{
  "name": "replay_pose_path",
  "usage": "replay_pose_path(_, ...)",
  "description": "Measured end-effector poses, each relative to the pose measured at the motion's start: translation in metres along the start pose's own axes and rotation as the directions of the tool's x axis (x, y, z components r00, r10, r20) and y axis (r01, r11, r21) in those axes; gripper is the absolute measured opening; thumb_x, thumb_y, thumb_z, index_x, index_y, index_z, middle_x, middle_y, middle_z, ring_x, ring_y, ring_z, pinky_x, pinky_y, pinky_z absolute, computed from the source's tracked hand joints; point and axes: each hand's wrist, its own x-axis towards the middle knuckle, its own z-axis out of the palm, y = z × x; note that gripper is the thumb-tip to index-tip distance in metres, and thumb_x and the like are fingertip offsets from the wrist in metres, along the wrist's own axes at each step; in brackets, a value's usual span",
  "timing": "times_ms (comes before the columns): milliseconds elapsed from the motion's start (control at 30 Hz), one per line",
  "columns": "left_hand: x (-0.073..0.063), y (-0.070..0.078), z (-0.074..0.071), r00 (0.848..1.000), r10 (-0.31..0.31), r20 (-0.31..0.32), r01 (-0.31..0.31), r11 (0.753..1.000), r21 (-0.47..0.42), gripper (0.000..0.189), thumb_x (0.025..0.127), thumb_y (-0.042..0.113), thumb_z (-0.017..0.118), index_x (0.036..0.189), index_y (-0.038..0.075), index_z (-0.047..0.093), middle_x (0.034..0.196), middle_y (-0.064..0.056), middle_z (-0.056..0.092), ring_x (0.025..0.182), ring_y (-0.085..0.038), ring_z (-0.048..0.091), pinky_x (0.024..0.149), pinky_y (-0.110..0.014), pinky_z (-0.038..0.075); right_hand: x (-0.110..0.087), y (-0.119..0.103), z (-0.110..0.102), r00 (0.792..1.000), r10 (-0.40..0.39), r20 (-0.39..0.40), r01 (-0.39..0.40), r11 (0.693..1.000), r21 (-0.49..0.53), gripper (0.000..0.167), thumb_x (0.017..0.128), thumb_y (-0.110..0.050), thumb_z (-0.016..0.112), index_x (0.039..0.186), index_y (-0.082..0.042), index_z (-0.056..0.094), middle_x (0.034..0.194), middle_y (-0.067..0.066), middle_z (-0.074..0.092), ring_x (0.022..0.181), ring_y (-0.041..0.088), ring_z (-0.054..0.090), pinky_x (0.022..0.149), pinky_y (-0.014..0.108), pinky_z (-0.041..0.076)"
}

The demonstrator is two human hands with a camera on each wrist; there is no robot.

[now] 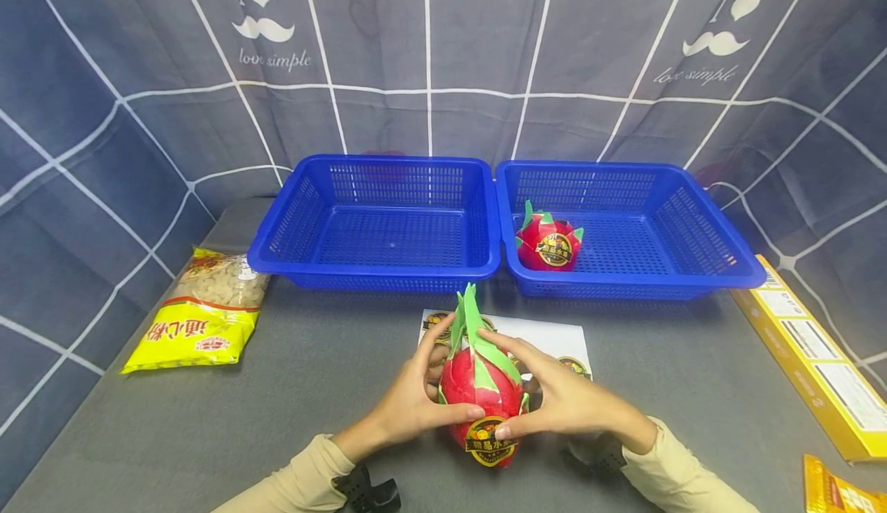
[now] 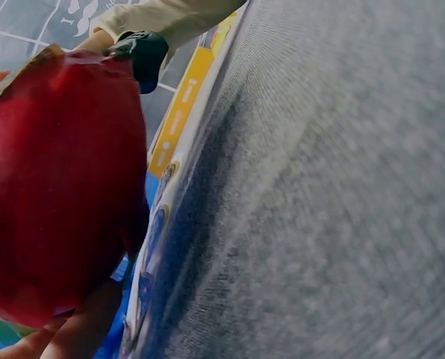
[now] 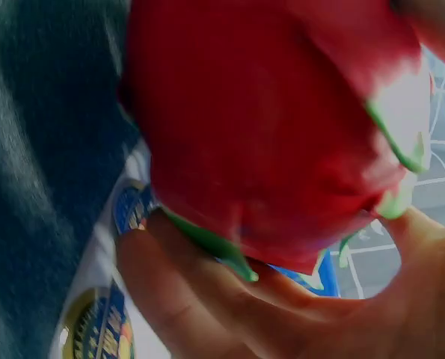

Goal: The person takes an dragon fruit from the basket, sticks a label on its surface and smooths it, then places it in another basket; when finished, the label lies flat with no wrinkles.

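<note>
Both hands hold a red dragon fruit (image 1: 460, 382) with green leafy tips between them, above the grey table. My left hand (image 1: 409, 397) grips its left side and my right hand (image 1: 568, 397) its right. Both thumbs lie at a round black-and-gold sticker (image 1: 490, 451) on the fruit's near side. In the left wrist view the fruit's red skin (image 2: 65, 179) fills the left part, with fingertips under it. The right wrist view shows the red skin (image 3: 267, 134) close up, with curled fingers against it. A white sticker sheet (image 1: 554, 336) lies behind the fruit, partly hidden.
Two blue baskets stand side by side at the back: the left basket (image 1: 374, 273) and the right basket (image 1: 624, 282), which holds another stickered dragon fruit (image 1: 537, 239). A bag of pasta (image 1: 201, 309) lies left. A yellow box (image 1: 818, 359) and an orange packet (image 1: 841, 490) lie right.
</note>
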Motion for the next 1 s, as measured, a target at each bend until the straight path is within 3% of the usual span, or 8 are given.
replay_pose_path(233,-0.001,-0.002,0.001,1.000,0.009,0.024,-0.010,1.000,0.026,0.104,0.065,0.014,0.080,0.143,0.028,0.012,0.120,-0.016,0.057,0.095,-0.017,0.065,0.068,-0.027,0.055,0.000,-0.001,0.001,0.997,0.070,0.037,-0.071,0.997,0.032,0.092,0.065,-0.037,0.079,0.138,-0.035,0.023,0.127,-0.001,0.042,0.105,0.021,0.051,0.074,0.024,0.053)
replay_pose_path(567,-0.002,-0.004,0.001,0.998,-0.023,0.051,0.019,0.997,0.078,0.089,0.066,0.018,0.079,0.138,0.029,0.028,0.121,-0.013,0.049,0.097,-0.014,0.062,0.068,-0.027,0.055,-0.002,-0.008,0.003,0.991,0.113,0.075,-0.120,0.987,0.105,0.088,0.066,-0.032,0.080,0.134,-0.034,0.025,0.123,0.003,0.043,0.101,0.021,0.057,0.075,0.021,0.053)
replay_pose_path(800,-0.002,0.000,-0.001,0.998,0.011,0.065,-0.017,0.996,0.093,0.089,0.067,0.016,0.079,0.140,0.026,0.029,0.124,-0.012,0.049,0.097,-0.014,0.061,0.075,-0.026,0.054,-0.003,-0.012,0.004,0.994,0.106,0.002,-0.105,0.990,0.099,0.089,0.062,-0.033,0.082,0.132,-0.033,0.028,0.118,0.007,0.044,0.095,0.020,0.057,0.072,0.023,0.054)
replay_pose_path(1000,-0.002,0.007,-0.002,0.997,0.014,0.078,-0.021,0.996,0.089,0.088,0.070,0.015,0.077,0.140,0.032,0.028,0.130,-0.009,0.044,0.102,-0.018,0.059,0.076,-0.026,0.054,-0.006,-0.018,0.004,0.985,0.168,-0.040,-0.163,0.981,0.105,0.088,0.063,-0.030,0.082,0.132,-0.036,0.027,0.118,0.010,0.044,0.087,0.020,0.061,0.067,0.024,0.054)
